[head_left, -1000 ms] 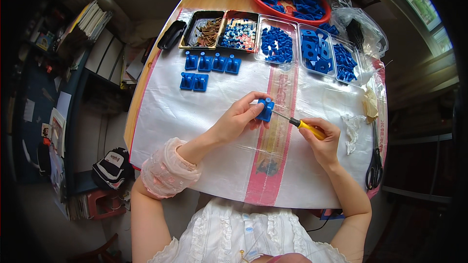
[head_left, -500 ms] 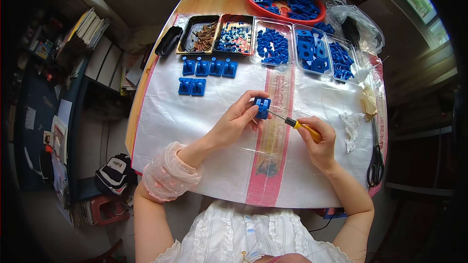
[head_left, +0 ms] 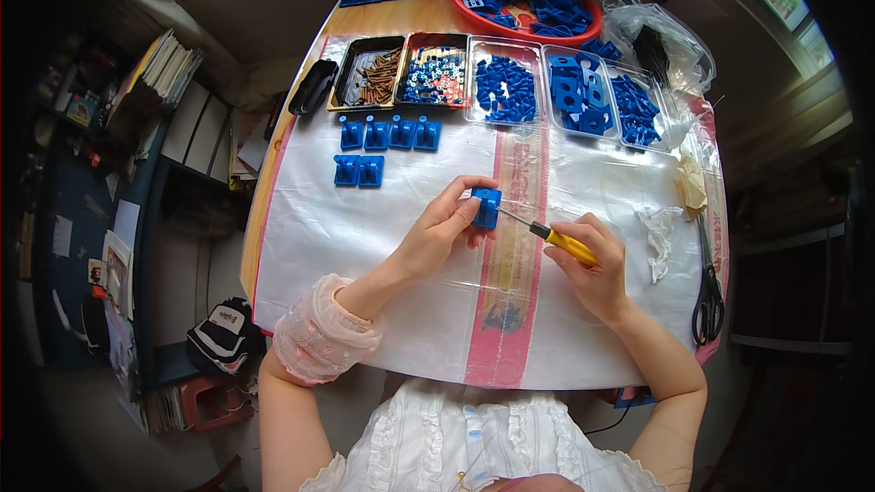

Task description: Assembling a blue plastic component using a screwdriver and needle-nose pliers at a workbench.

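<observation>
My left hand [head_left: 439, 232] grips a small blue plastic block [head_left: 486, 207] upright on the white woven sheet [head_left: 365, 246] near the table's middle. My right hand [head_left: 594, 266] holds a yellow-handled screwdriver [head_left: 547, 235], its metal tip touching the block's right side. Several finished blue blocks [head_left: 381, 146] lie in two rows on the sheet to the upper left of my left hand.
Along the far edge stand trays: screws [head_left: 369, 73], mixed small parts [head_left: 436, 73], and clear trays of blue parts [head_left: 565, 91]. A red bowl [head_left: 529, 2] of blue pieces sits behind. Black scissors [head_left: 709, 296] lie at the right edge, crumpled tissue [head_left: 658, 232] beside them.
Both hands stay at the block with the screwdriver tip on it; only small shifts show, and the view has tilted slightly.
</observation>
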`<act>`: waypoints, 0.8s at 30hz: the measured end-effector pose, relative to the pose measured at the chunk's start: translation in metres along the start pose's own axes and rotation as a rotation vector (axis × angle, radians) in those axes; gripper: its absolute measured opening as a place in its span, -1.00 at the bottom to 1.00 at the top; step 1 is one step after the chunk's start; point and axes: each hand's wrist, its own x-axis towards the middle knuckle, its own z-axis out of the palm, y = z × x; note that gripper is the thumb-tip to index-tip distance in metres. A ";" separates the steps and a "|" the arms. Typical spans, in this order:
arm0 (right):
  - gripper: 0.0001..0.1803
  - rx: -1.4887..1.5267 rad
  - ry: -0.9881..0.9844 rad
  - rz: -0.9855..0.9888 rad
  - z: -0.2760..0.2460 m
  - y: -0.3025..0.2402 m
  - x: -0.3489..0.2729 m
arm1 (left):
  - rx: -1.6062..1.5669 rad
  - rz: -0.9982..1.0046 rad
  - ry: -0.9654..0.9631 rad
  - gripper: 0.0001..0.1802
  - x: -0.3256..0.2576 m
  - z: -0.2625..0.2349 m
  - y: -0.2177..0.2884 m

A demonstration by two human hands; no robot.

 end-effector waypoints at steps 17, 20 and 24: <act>-0.82 0.033 0.023 0.135 0.001 0.005 -0.004 | -0.195 -0.029 -0.004 -0.61 0.002 -0.001 0.002; -0.75 0.007 -0.003 0.077 -0.002 -0.001 0.000 | -0.254 -0.048 0.002 -0.62 0.002 -0.002 0.003; -0.69 0.008 0.010 0.031 0.000 0.004 -0.001 | -0.351 -0.085 0.016 -0.61 0.002 -0.001 0.004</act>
